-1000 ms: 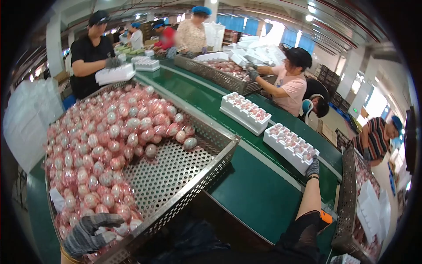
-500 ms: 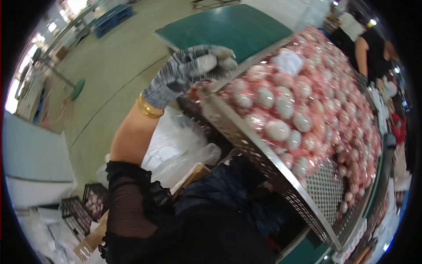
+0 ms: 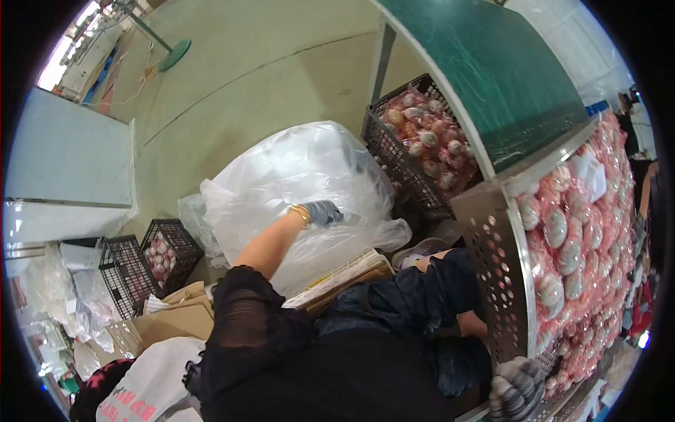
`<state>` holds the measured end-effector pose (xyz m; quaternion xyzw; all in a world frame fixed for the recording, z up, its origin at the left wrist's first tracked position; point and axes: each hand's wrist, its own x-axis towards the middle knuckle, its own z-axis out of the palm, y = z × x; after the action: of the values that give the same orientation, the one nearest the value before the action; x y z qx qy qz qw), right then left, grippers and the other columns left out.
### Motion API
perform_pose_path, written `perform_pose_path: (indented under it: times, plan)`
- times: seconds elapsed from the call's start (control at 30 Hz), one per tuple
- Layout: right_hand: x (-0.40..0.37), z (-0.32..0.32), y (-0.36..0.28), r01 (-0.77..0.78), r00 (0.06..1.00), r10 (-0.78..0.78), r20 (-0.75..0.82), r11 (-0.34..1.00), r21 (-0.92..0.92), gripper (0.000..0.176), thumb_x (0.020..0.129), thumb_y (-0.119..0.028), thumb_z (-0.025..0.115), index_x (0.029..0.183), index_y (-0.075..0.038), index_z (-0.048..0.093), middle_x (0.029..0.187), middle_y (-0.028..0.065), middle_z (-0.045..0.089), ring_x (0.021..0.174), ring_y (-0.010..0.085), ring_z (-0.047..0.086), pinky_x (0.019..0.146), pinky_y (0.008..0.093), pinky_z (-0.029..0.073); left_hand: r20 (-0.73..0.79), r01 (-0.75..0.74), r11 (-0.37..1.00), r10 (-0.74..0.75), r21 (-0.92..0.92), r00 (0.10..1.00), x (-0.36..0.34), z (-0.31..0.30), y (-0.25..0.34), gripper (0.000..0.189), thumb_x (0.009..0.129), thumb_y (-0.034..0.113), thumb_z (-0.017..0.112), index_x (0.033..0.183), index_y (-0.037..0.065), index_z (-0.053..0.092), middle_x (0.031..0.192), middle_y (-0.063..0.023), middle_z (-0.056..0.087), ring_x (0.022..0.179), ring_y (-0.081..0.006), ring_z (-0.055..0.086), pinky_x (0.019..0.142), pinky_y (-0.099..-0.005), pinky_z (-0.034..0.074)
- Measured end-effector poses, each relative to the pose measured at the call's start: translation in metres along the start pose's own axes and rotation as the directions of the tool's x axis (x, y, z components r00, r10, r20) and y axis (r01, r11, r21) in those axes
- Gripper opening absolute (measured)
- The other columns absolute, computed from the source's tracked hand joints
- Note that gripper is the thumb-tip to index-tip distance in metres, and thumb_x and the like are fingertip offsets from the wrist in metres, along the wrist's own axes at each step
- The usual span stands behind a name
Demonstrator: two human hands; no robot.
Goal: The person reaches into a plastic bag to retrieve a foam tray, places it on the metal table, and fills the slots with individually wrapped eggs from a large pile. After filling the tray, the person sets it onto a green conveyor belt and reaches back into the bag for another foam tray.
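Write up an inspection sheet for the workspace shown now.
Surface: green tabletop beside perforated metal tray.
Job's things: pink-wrapped egg-like items in the tray; plastic-wrapped bundle on the floor.
Clutter: black crates, cardboard, white sack, on the left.
Hands: gloved left hand at the bundle, contact unclear; gloved right hand beside the tray.
Cables: possible pale cord, upper left; blurry.
Surroundings: round green stand base.

The left hand (image 3: pixel 326 213) has moved from the tray (image 3: pixel 522 264) to the plastic bag (image 3: pixel 292 165).
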<state>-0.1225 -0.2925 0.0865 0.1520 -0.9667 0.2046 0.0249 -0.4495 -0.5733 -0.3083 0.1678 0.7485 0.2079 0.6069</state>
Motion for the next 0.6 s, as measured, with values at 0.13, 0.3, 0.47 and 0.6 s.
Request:
perform_pose_path:
  times: [0.13, 0.3, 0.47, 0.6]
  plan:
    - [0.026, 0.045, 0.008, -0.013, 0.99, -0.038, 0.137, 0.935, 0.355, 0.025, 0.076, -0.009, 0.063, 0.101, -0.006, 0.063, 0.107, 0.0115, 0.061, 0.095, 0.0328, 0.058, 0.086, 0.0487, 0.044, -0.345, 0.2, 0.977, -0.162, 0.076, 0.924, 0.078, 0.05, -0.083, 0.08, 0.077, 0.054, 0.063, 0.135, 0.004, 0.039, 0.136, -0.0187, 0.042, 0.124, -0.0328, 0.043, 0.101, -0.0379, 0.036]
    - [0.039, 0.106, 0.025, -0.186, 0.971, 0.087, 0.225, 0.864, 0.467, 0.021, 0.081, -0.015, 0.058, 0.1, -0.009, 0.064, 0.098, 0.0049, 0.065, 0.088, 0.0249, 0.061, 0.08, 0.0368, 0.048, -0.259, 0.156, 0.949, -0.084, 0.272, 0.962, 0.082, 0.12, -0.079, 0.084, 0.077, 0.049, 0.064, 0.14, 0.005, 0.03, 0.141, -0.0156, 0.037, 0.125, -0.036, 0.042, 0.103, -0.0384, 0.034]
    - [0.078, 0.17, 0.05, -0.278, 0.951, 0.144, 0.275, 0.789, 0.548, 0.022, 0.08, -0.014, 0.06, 0.101, -0.008, 0.063, 0.098, 0.0074, 0.065, 0.091, 0.0274, 0.06, 0.08, 0.0384, 0.048, -0.24, 0.049, 0.999, -0.049, -0.005, 0.97, 0.16, 0.194, -0.148, 0.066, 0.08, 0.042, 0.062, 0.13, 0.001, 0.045, 0.127, -0.0177, 0.053, 0.115, -0.0348, 0.051, 0.097, -0.0388, 0.039]
    - [0.115, 0.24, 0.066, -0.098, 0.979, 0.034, 0.203, 0.944, 0.316, 0.041, 0.078, -0.014, 0.063, 0.118, -0.009, 0.055, 0.118, 0.0116, 0.057, 0.11, 0.0305, 0.052, 0.093, 0.0403, 0.042, -0.501, -0.486, 0.722, 0.221, -0.492, 0.837, 0.099, 0.164, -0.102, 0.034, 0.09, 0.021, 0.052, 0.116, -0.002, 0.055, 0.111, -0.0166, 0.061, 0.102, -0.029, 0.058, 0.087, -0.0343, 0.044]
